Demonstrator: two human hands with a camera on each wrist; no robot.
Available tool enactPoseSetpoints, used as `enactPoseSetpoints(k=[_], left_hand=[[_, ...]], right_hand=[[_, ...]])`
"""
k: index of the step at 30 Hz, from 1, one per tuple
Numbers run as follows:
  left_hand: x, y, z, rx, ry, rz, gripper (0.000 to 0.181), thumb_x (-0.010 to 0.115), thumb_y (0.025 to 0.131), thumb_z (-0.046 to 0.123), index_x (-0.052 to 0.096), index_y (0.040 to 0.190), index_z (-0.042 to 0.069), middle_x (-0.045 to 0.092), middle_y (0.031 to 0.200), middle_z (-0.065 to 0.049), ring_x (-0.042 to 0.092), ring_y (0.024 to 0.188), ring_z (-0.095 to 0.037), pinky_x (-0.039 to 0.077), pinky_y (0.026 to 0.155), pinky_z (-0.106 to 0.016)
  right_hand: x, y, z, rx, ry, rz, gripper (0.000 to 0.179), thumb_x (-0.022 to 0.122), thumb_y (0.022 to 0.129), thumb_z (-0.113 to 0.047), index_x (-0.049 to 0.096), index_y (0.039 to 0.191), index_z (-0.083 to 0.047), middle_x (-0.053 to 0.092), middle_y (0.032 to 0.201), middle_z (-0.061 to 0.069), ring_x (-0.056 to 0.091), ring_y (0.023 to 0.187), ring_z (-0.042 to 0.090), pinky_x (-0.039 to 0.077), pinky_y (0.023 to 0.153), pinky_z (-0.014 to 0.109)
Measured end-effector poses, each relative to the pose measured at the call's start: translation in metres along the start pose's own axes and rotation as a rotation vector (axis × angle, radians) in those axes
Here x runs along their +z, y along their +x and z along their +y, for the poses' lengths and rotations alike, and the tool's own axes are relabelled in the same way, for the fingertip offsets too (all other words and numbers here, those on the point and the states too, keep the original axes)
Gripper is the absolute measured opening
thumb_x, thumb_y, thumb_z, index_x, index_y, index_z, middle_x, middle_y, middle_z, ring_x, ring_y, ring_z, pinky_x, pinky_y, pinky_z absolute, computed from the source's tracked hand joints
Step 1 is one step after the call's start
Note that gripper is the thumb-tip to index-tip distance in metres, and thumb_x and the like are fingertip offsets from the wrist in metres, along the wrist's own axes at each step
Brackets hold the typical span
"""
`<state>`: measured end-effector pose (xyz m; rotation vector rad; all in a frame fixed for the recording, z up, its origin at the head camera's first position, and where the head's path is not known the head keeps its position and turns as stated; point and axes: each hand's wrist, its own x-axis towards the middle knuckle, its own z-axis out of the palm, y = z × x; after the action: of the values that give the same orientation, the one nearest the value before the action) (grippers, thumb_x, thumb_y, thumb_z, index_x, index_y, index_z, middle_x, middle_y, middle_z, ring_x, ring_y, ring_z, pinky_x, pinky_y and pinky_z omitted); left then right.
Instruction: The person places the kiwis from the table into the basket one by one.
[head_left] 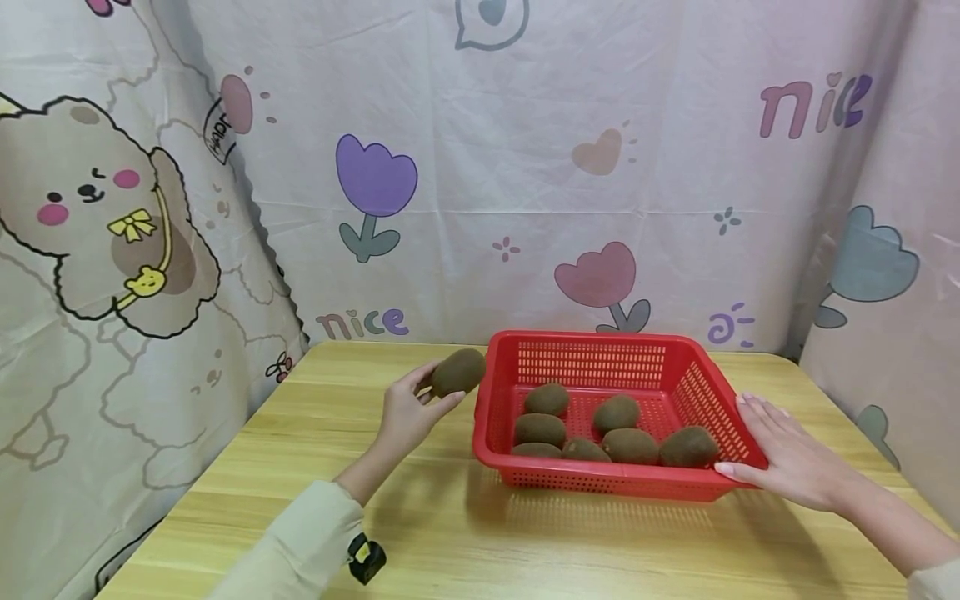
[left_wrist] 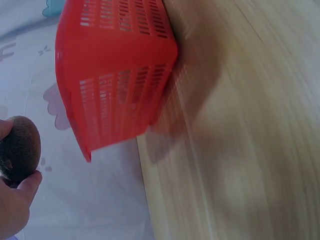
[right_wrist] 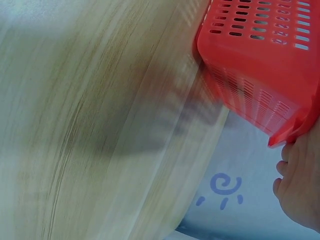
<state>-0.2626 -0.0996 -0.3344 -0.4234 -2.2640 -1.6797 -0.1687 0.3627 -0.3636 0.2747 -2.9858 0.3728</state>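
Note:
A brown, fuzzy kiwi [head_left: 459, 372] is held up between the thumb and fingers of my left hand [head_left: 408, 414], just outside the left rim of a red plastic basket [head_left: 600, 473]. In the left wrist view the same kiwi [left_wrist: 21, 148] shows at the left edge, apart from the basket. My right hand [head_left: 795, 462] rests on the basket's right side, fingers stretched along the rim and thumb over the near corner. Inside the basket lie several more kiwis [head_left: 630, 447], mostly toward the near and left sides; the front wall partly hides some.
The basket stands on a light wooden table [head_left: 300, 467]. Behind the table hangs a pale curtain [head_left: 465, 167] printed with flowers, and another with a bear [head_left: 90, 217] hangs at the left. A black strap piece [head_left: 366, 558] sits by the left sleeve.

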Motion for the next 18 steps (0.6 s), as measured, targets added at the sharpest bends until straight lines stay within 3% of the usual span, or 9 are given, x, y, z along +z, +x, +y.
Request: enactPoseSetpoints(k=[6,12,18], left_hand=[[0.017,0.001,0.006,0.004,-0.01,-0.038,0.05,0.076,0.075,0.008,0.058,0.121,-0.003,0.061,0.119,-0.02,0.06,0.108,-0.033,0.05,0.088,-0.042],[0.031,0.002,0.011,-0.007,-0.025,-0.091,0.051,0.075,0.076,0.011,0.057,0.123,0.001,0.061,0.121,-0.017,0.06,0.11,-0.03,0.05,0.089,-0.041],[0.046,0.0,0.013,0.029,-0.024,-0.131,0.05,0.075,0.076,0.011,0.058,0.122,0.001,0.062,0.118,-0.016,0.061,0.106,-0.029,0.052,0.087,-0.04]], right_hand=[[0.0,0.0,-0.001,0.002,0.014,-0.001,0.097,0.057,0.084,-0.051,0.008,0.146,0.006,0.016,0.147,0.034,0.013,0.135,0.049,-0.026,0.104,0.027],[0.0,0.0,-0.001,-0.003,0.015,0.002,0.096,0.056,0.084,-0.05,0.008,0.146,0.007,0.015,0.147,0.034,0.011,0.136,0.049,-0.027,0.097,0.014],[0.0,-0.001,-0.001,0.0,0.022,-0.001,0.097,0.056,0.084,-0.05,0.007,0.146,0.006,0.015,0.147,0.034,0.011,0.136,0.05,-0.027,0.099,0.018]])
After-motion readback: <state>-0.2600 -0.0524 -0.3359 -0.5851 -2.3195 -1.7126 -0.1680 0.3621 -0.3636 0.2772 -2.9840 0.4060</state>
